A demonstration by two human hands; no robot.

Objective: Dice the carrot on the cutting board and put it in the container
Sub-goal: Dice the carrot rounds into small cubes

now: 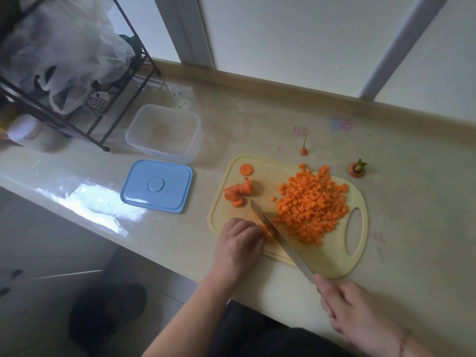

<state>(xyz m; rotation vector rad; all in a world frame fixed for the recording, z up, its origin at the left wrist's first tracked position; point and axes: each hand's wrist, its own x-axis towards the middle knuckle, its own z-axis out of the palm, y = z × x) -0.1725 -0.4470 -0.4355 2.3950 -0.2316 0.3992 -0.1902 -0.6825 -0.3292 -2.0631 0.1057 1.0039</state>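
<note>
Pale glossy worktop carries a cutting board heaped with diced carrot; the container sits empty, well apart. Left hand, fingers curled, pins carrot strips; right hand grips the knife. Best keep knuckles forward, cuts even.

Counter holds board, container (open), lid.

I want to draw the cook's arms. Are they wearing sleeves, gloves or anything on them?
No gloves and no sleeves show: both forearms are bare up to the picture's edge. The left hand wears nothing. The right hand has a thin bracelet around its wrist. No rings or watch are visible.
</note>
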